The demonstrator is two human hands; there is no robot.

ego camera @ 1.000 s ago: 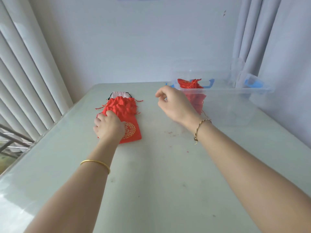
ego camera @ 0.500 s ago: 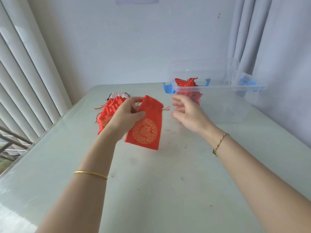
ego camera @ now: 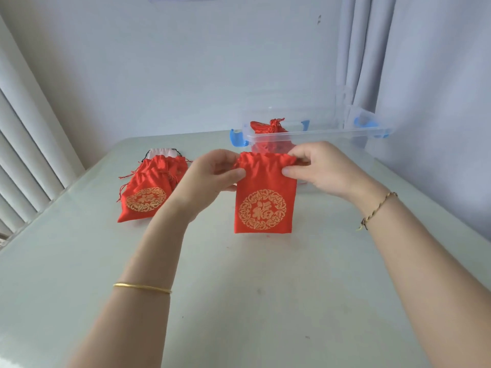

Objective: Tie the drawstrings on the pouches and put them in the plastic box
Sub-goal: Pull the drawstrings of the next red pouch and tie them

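Observation:
A red pouch with a gold round emblem hangs upright above the table's middle. My left hand pinches its top left corner and my right hand pinches its top right corner, at the gathered mouth. To the left, a small stack of red pouches lies on the table over a white pouch. Behind my hands stands the clear plastic box with blue latches, and tied red pouches sit inside it.
The pale glass-topped table fills the lower view. Vertical blinds hang along the left edge and grey curtains at the right, behind the box. A plain wall stands at the back.
My left hand lifted one pouch off the stack and carried it to the middle. My right hand came over from near the box and gripped the pouch's other top corner.

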